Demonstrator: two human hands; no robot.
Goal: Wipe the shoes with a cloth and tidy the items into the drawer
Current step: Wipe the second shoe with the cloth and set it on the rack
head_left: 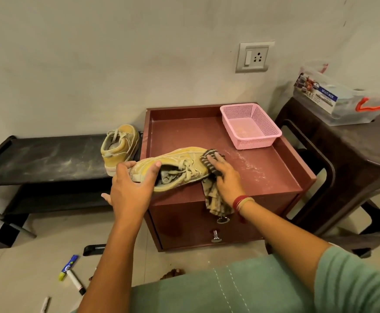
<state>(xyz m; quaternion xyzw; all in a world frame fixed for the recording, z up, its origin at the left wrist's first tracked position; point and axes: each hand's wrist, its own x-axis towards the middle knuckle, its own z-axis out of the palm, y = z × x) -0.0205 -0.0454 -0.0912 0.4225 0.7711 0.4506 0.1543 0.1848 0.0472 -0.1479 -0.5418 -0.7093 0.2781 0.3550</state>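
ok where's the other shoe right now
The other shoe stands left of centre in the head view, on the right end of the black bench, beside the red cabinet.

From where I stand, the toe of the shoe (175, 159) on the cabinet (184, 132) is lost under the striped cloth (211, 197) and the right hand (226, 177), and the left hand (132, 188) covers its heel. The cloth's hanging end half hides the upper drawer knob (223, 220). The second shoe (119, 145) has its front behind the cabinet's side. The small print on the clear box (347, 109) is too fine to read. A pen (45, 304) is cut short by the bottom edge.
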